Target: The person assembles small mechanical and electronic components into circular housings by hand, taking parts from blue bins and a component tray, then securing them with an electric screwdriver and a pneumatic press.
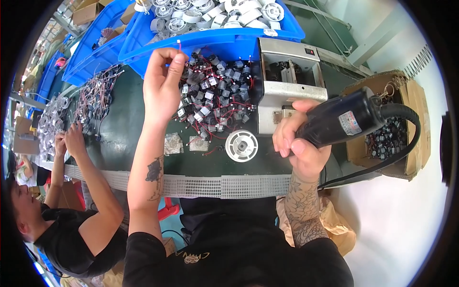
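My left hand [163, 83] is raised at the near side of a blue bin, thumb and fingers pinched together. Out of its fingertips sticks a short red wire with a white plug [179, 44]; whatever else the fingers hold is hidden. My right hand [302, 143] grips a black corded electric screwdriver [342, 122], its cable curving off to the right. The tool's tip is hidden behind the fingers. A round white plastic housing [241, 146] lies on the table between my arms. Beyond it spreads a heap of small motors [215, 95] with red and black wires.
A metal box-shaped machine [292, 91] stands right of the motors. Behind is a blue bin [210, 38] of white round parts. A cardboard box [411, 95] holds more motors. At left, a co-worker's hands [69, 141] are near wire bundles [98, 91]. A grey perforated strip [201, 186] edges the table.
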Demonstrator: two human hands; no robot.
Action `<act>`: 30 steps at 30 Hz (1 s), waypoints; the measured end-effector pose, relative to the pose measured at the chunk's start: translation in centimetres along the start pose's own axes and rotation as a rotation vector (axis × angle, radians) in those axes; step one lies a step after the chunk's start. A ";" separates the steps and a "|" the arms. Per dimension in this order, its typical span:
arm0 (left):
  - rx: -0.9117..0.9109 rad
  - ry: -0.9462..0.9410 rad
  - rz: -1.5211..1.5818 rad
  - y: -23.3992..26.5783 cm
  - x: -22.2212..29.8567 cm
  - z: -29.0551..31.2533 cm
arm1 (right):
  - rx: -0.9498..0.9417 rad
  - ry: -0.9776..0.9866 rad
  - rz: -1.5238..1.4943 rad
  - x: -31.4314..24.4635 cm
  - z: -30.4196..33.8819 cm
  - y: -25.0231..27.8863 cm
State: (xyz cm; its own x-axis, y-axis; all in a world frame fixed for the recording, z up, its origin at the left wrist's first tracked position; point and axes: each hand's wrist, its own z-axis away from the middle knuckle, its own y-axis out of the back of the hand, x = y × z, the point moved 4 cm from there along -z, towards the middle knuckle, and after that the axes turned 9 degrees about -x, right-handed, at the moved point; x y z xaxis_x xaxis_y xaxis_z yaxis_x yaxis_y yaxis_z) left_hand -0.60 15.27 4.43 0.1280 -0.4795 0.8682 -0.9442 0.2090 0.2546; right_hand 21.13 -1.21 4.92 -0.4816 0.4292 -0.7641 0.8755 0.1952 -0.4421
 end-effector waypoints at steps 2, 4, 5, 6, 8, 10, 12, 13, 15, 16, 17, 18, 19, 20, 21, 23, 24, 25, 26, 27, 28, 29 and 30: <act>0.058 -0.102 0.090 0.1 0.9 0.1 | 0.000 0.000 -0.003 0.0 0.0 0.0; 0.064 -0.112 0.098 0.5 1.5 0.3 | -0.005 -0.001 -0.009 0.2 -0.1 -0.1; 0.070 -0.090 0.025 0.6 1.8 0.5 | -0.004 0.003 0.003 0.2 -0.1 -0.1; 0.077 -0.069 -0.047 0.6 2.0 0.5 | -0.002 0.007 0.015 0.2 -0.1 -0.1; 0.051 0.006 0.000 0.4 1.9 0.5 | 0.000 0.004 0.003 0.2 -0.1 0.0; 0.001 0.167 0.058 0.4 1.5 0.5 | 0.002 0.002 -0.008 0.2 -0.1 0.1; -0.018 0.140 0.055 0.8 0.9 0.5 | 0.013 -0.001 0.020 0.2 -0.2 0.0; -0.039 0.113 0.052 0.9 0.7 0.5 | 0.012 -0.001 0.019 0.3 -0.2 0.0; -0.065 0.169 0.088 1.1 0.4 0.5 | 0.008 0.005 0.000 0.2 -0.3 -0.1; -0.090 0.225 0.124 1.0 0.2 0.5 | 0.008 0.004 0.000 0.2 -0.3 -0.1; -0.090 0.225 0.124 0.9 0.1 0.5 | 0.004 0.003 0.002 0.2 -0.3 -0.1; -0.100 0.280 0.267 0.7 -0.2 0.5 | 0.001 0.001 0.005 0.2 -0.3 0.0; -0.109 0.333 0.411 0.4 -0.4 0.5 | 0.001 0.001 0.005 0.2 -0.3 -0.1; -0.110 0.333 0.410 0.4 -0.4 0.5 | 0.004 0.000 0.000 0.2 -0.2 -0.1; -0.125 0.343 0.509 0.4 -0.3 0.6 | 0.007 -0.001 -0.005 0.2 -0.2 -0.1; -0.141 0.353 0.607 0.1 -0.2 0.6 | 0.002 0.002 -0.003 0.2 -0.2 -0.1; -0.128 0.346 0.650 -0.1 -0.1 0.6 | -0.003 0.004 0.000 0.2 -0.2 0.0; -0.116 0.338 0.692 -0.2 0.0 0.6 | -0.003 0.005 -0.001 0.2 -0.1 0.0; -0.116 0.337 0.690 0.0 -0.1 0.6 | -0.005 0.000 -0.003 0.1 -0.1 0.0; -0.161 0.301 0.688 0.1 -0.2 0.5 | -0.007 -0.004 -0.004 0.1 -0.1 0.0; -0.205 0.265 0.685 0.2 -0.1 0.5 | -0.008 -0.003 -0.006 0.1 -0.1 -0.1; -0.208 0.266 0.685 0.1 0.1 0.5 | -0.004 -0.004 0.000 0.1 -0.1 0.0; -0.204 0.280 0.685 -0.1 0.4 0.4 | 0.000 -0.005 0.005 0.1 -0.1 0.0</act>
State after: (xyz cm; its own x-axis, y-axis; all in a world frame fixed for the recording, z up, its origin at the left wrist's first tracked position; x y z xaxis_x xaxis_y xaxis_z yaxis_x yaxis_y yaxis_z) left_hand -0.63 14.67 4.60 -0.3681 0.0416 0.9288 -0.7691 0.5477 -0.3293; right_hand 21.10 -1.08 4.93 -0.4772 0.4255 -0.7689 0.8779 0.1930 -0.4381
